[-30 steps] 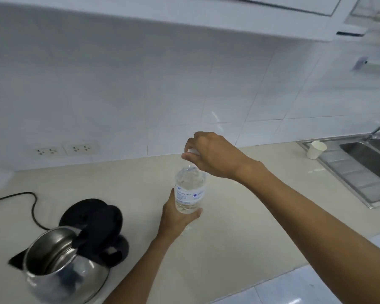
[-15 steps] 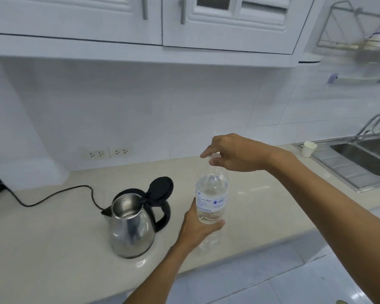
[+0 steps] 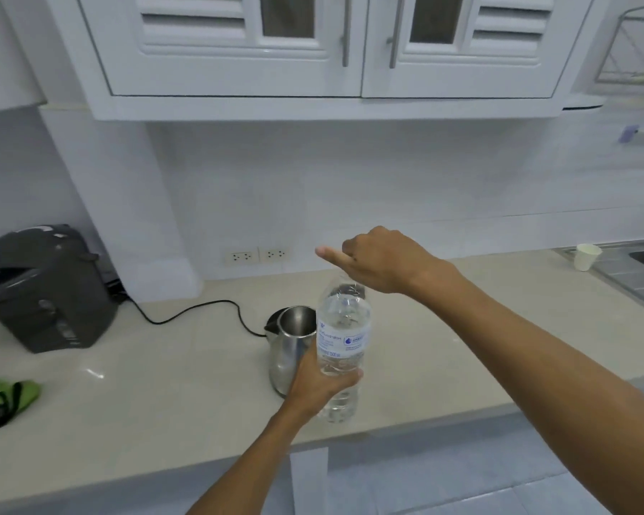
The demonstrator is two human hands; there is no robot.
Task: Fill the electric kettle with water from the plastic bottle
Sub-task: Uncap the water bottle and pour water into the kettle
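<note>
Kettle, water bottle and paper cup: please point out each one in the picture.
kettle (image 3: 289,347), head view, on its steel side wall.
water bottle (image 3: 344,338), head view, on its label.
paper cup (image 3: 586,257), head view, on its side.

Bottle (image 3: 344,340) mouth behind right hand (image 3: 383,260); kettle (image 3: 289,347) partly behind bottle.

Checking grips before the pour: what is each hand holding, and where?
Left hand grips the bottle around its lower body. Right hand is over the neck; whether it holds the cap cannot be told.
</note>
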